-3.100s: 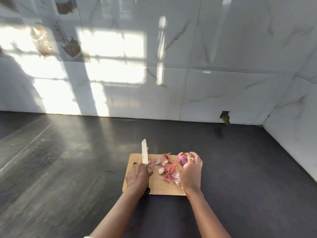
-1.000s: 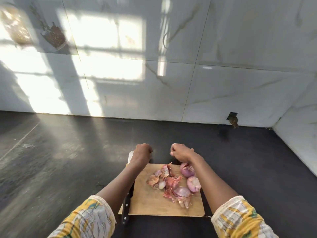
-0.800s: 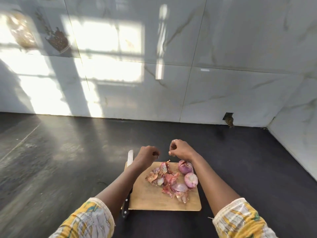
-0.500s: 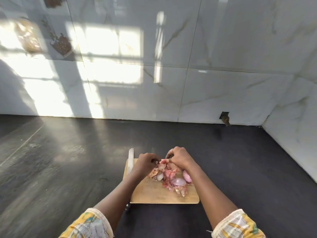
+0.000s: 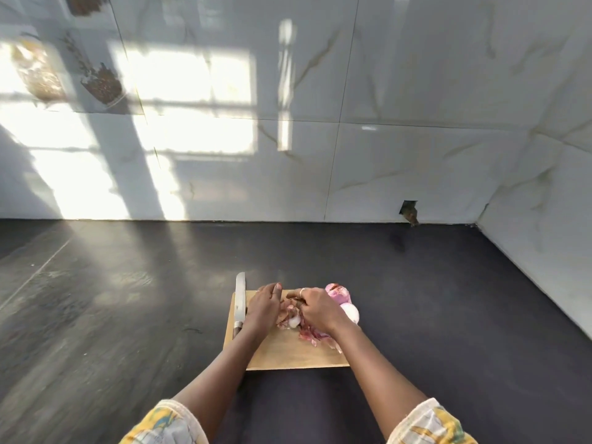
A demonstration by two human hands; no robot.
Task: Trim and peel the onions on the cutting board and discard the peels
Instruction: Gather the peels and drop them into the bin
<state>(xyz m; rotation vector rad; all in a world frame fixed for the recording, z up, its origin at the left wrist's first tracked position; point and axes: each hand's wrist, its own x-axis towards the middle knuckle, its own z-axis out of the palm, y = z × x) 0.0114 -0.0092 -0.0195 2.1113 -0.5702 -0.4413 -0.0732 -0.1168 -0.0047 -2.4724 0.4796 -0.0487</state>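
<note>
Centrally on the cutting board (image 5: 288,355) lies a loose heap of onion peels (image 5: 309,335), papery pink-brown skins. Two peeled onions (image 5: 350,312) sit at the board's far right corner, close together. Peels of this kind are judged very light, dry and brittle. They scatter if pinched singly, so take the heap from both flanks and compress it into one bundle before lifting. The peeled bulbs look smooth and are probably slick; keep them out of the scoop. The left hand (image 5: 263,308) stands against the heap's left side with fingers extended, holding nothing. The right hand (image 5: 317,310) covers the heap's right side, fingers curled down onto the skins and apparently gripping them. A knife (image 5: 240,296) lies along the board's left edge, just beside the left hand. The board rests on a dark counter (image 5: 128,315) below a marble-tiled wall (image 5: 416,123).
</note>
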